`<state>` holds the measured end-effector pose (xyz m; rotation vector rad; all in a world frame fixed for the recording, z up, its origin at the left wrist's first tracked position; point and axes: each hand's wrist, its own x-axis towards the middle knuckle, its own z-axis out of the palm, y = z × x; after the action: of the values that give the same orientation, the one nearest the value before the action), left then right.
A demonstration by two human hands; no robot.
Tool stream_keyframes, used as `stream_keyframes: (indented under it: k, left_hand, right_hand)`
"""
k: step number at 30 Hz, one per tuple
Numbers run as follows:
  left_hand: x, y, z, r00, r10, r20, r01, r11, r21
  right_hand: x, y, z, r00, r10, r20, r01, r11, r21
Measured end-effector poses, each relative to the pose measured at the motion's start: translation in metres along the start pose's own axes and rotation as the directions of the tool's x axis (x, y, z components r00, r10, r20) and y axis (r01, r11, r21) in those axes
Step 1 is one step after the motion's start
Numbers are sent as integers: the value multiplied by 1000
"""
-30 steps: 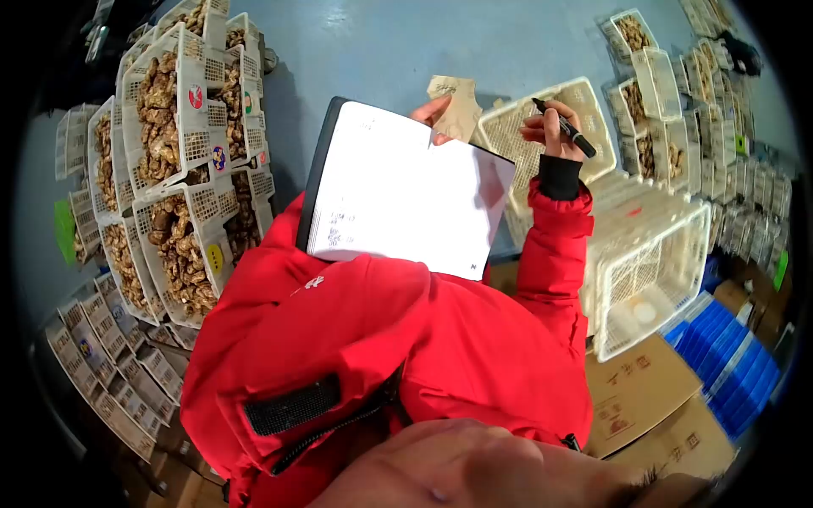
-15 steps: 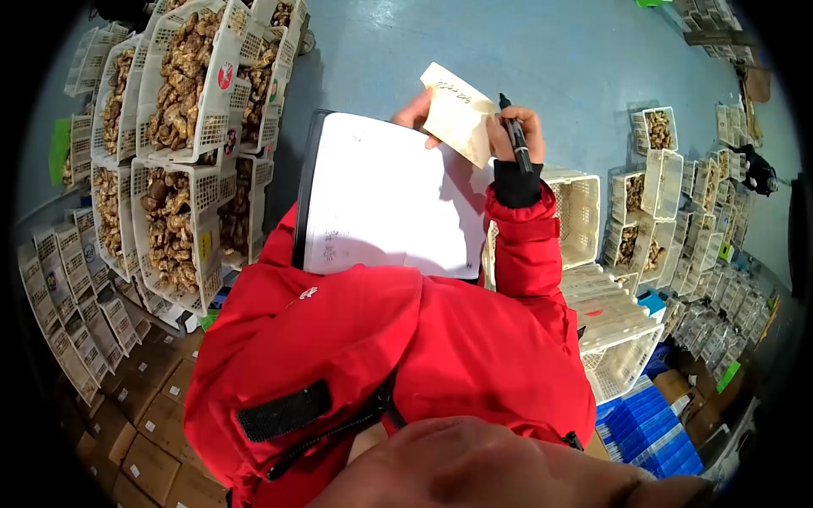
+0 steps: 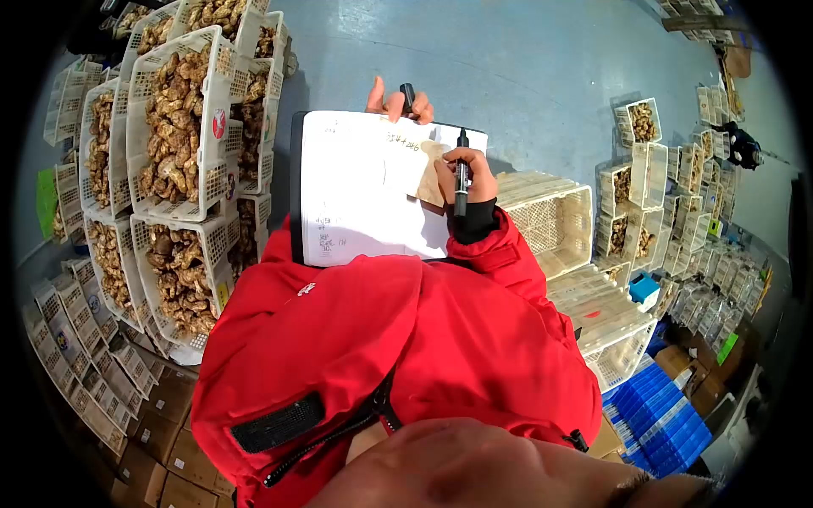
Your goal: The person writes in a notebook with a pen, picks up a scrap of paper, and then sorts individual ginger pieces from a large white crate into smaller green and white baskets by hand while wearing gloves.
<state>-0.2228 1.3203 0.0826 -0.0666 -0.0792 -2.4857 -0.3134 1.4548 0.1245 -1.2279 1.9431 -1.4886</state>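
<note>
An open notebook with a black cover and handwriting on its white pages lies in front of the red jacket. At its far edge my left hand grips the notebook, and a short black object sticks up between the fingers. A tan piece of card with dark writing at its top rests on the right part of the pages. My right hand is closed around a black marker, beside the card and over the right page.
White crates of knobbly brown roots are stacked at the left. Pale crates stand near my right arm, with blue stacked items below. More crates line the right. Cardboard boxes lie lower left.
The card has come down from beyond the notebook onto its right page. My right hand moved down and left with the marker. My left hand shifted left along the far edge, showing the black object.
</note>
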Motion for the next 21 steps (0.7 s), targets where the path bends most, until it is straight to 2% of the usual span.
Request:
stream_keyframes:
  k: [1,2,3,4,5,6,8,9,10,12,13,16,21]
  left_hand:
    - [-2,0,3,1000,28,2,-28,1000,-14]
    - [-3,1,6,998,61,4,-61,998,-26]
    - [3,4,4,983,91,161,-98,995,36]
    - [17,7,14,980,106,167,-118,991,67]
    - [19,10,14,978,125,168,-142,985,97]
    - [22,11,16,975,144,171,-167,978,126]
    - [28,15,-1,941,141,309,-175,981,87]
    - [33,16,-3,917,138,374,-175,982,67]
    - [35,16,-5,917,137,375,-173,983,64]
    - [38,16,-8,917,133,375,-167,984,58]
    - [41,17,-9,910,136,391,-172,983,59]
    - [40,12,-14,905,186,383,-200,980,-3]
    - [41,12,-17,923,200,327,-217,976,14]
  right_hand:
    - [4,-6,1,1000,-1,8,1,1000,-26]
    - [9,-9,2,996,-87,10,88,993,-82]
    - [14,-11,2,985,-172,14,173,976,-134]
    - [31,-19,-4,966,-258,8,255,949,-186]
    - [33,-20,-7,967,-254,37,256,953,-160]
    - [34,-22,-8,981,-185,65,185,983,8]
    - [31,-24,-3,984,-70,165,13,945,326]
    - [32,-42,-3,941,191,278,-313,805,505]
    - [33,-44,3,885,352,305,-466,662,587]
    - [43,-35,4,787,522,329,-611,588,530]
    - [45,-30,6,790,535,299,-600,575,557]
    - [47,-24,5,729,598,333,-683,603,413]
    - [53,-26,12,824,511,247,-565,702,433]
